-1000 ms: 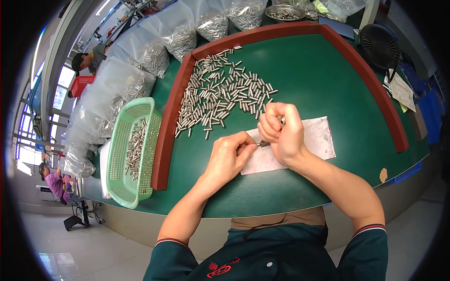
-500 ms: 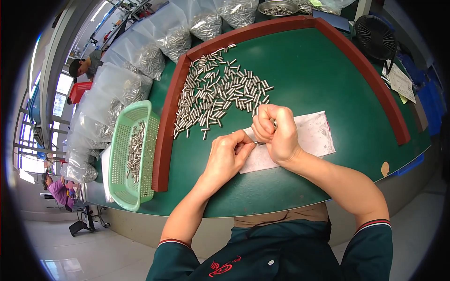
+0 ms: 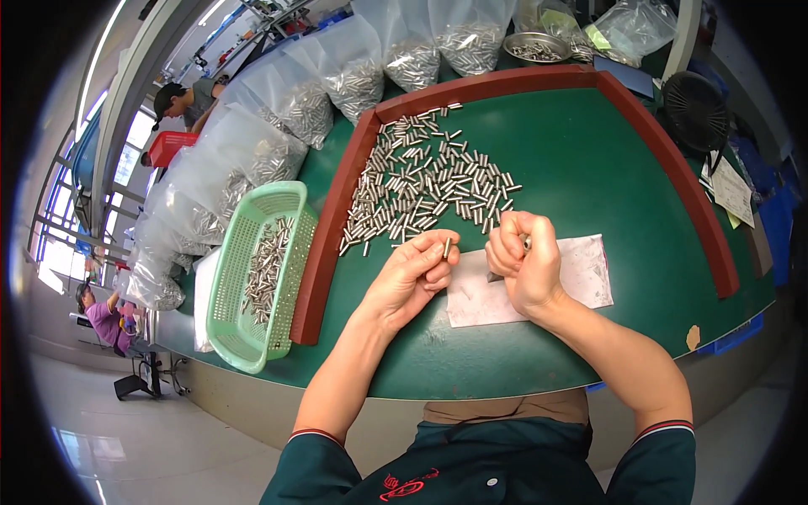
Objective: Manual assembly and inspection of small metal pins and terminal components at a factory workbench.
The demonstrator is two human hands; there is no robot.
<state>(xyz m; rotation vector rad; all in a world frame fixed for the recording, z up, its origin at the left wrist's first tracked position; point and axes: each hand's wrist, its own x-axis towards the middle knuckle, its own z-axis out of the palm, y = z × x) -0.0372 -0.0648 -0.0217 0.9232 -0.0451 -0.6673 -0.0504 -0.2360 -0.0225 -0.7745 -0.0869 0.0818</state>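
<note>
Between thumb and forefinger, my left hand (image 3: 412,273) pinches a small metal pin (image 3: 447,247), tilted nearly upright above the green table. My right hand (image 3: 532,269) is a fist around a tool that its fingers mostly hide. A dark flat tip of this tool (image 3: 493,276) pokes out on the left side of the fist, over a white cloth (image 3: 581,282). That cloth lies flat and has grey smudges. Beyond both hands spreads a loose heap of shiny metal pins (image 3: 429,181).
A dark red wooden rail (image 3: 337,219) borders the table. Left of it stands a light green basket (image 3: 220,311) with pins. Clear bags of pins (image 3: 353,84), a metal bowl (image 3: 536,49) and a black fan (image 3: 694,109) stand outside the rail. Two people are at the far left.
My left hand has turned and drawn back from the right fist, lifting the pin away. The right fist is lower over the cloth. The whole view has shifted slightly.
</note>
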